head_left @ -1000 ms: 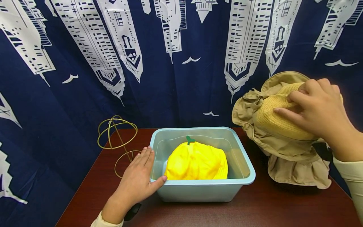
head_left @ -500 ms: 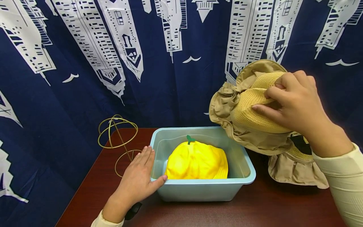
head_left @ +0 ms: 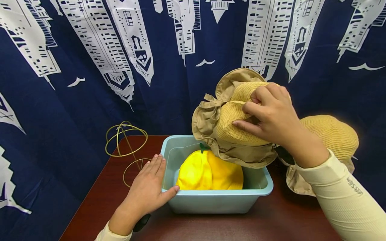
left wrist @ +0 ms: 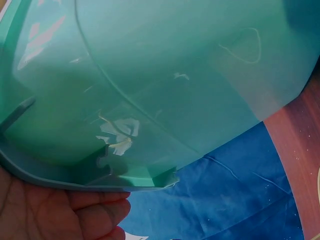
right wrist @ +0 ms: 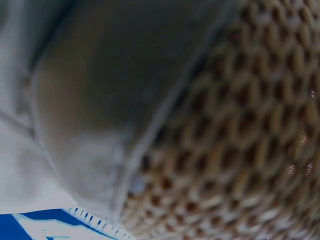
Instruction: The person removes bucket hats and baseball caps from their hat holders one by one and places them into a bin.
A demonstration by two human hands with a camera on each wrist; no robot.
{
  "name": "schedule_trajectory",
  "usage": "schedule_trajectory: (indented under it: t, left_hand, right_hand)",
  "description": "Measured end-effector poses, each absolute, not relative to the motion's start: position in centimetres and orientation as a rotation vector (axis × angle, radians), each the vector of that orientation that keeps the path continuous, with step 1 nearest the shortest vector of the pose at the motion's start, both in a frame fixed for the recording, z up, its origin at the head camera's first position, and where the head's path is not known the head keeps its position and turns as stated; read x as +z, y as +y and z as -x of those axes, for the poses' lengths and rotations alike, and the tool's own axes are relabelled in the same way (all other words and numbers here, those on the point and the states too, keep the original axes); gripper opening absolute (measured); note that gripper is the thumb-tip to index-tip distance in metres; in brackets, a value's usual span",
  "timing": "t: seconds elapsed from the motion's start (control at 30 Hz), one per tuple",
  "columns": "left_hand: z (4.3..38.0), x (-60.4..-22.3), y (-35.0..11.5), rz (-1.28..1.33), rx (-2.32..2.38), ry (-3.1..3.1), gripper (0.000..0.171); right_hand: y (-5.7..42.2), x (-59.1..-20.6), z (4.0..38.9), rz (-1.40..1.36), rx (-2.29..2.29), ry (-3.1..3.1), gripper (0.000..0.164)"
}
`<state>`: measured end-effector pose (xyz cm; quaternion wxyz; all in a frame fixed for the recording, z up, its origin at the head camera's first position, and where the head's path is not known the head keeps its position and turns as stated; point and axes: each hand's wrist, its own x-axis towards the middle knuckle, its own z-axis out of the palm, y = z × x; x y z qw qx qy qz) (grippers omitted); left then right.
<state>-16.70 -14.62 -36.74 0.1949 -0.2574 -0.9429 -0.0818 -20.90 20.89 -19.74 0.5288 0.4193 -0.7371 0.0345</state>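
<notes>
My right hand (head_left: 269, 115) pinches the woven straw crown of a sun hat (head_left: 229, 122) with a tan fabric brim and a bow at its side. The hat hangs tilted over the back right of a light blue plastic bin (head_left: 217, 193). Inside the bin lies a yellow cloth hat (head_left: 199, 170) with a green sprout on top, partly covered by the sun hat in the head view. My left hand (head_left: 147, 185) rests with straight fingers on the bin's left front corner. Its fingers (left wrist: 95, 215) lie along the bin's rim in the left wrist view. Woven straw (right wrist: 240, 125) fills much of the right wrist view.
A second straw hat (head_left: 331, 134) with a tan brim stands at the right of the brown table (head_left: 99, 201), partly behind my right forearm. A gold wire hat stand (head_left: 126, 139) is left of the bin. A navy curtain (head_left: 169, 100) printed with white buildings hangs behind.
My right hand has carried the sun hat leftward from the table's right side to over the bin, uncovering the second straw hat. The left hand and bin have stayed put.
</notes>
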Motion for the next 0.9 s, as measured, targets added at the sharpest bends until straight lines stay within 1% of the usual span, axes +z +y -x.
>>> schedule_trajectory:
  t: [0.13,0.5,0.9]
  left_hand:
    - [16.7,-36.8,-14.7,0.726,-0.224,-2.629,0.089]
    - [16.9,-37.1,-14.8,0.724,-0.295,-2.599,0.09]
    - [16.8,-37.1,-14.7,0.713,-0.292,-2.607,0.092]
  right_hand:
    - [19.2,-20.6,21.3,-1.051,0.049,-1.766,0.046]
    - [15.9,-23.6,22.1,-1.136,0.04,-1.818,0.04]
    - [13.9,-26.5,22.5,-1.238,-0.016,-1.91,0.041]
